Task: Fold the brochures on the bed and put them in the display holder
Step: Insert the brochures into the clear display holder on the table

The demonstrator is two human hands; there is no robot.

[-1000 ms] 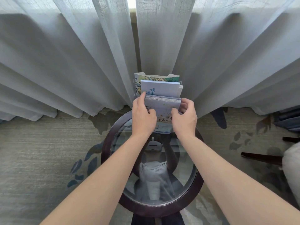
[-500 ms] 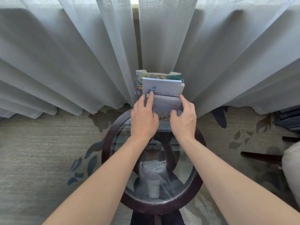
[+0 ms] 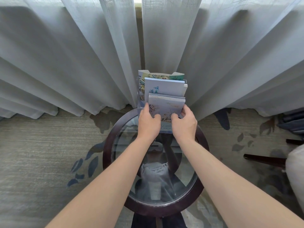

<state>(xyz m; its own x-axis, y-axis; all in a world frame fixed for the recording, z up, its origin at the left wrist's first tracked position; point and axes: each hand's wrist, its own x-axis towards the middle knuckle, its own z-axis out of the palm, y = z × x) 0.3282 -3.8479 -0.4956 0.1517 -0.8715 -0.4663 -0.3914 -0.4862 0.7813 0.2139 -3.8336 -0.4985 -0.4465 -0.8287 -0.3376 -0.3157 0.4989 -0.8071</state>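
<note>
Brochures [image 3: 167, 102] are standing in the front tier of the clear display holder [image 3: 139, 105] at frame centre, on the far edge of a round glass table [image 3: 108, 145]. Left hand [image 3: 148, 121] and right hand [image 3: 185, 123] are gripping the stack's lower corners, fingers curled around its sides.

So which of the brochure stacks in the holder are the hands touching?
The front, lowest brochure stack, held by both hands; the pale-blue middle stack and the map-printed rear brochure stand untouched behind it.
</note>
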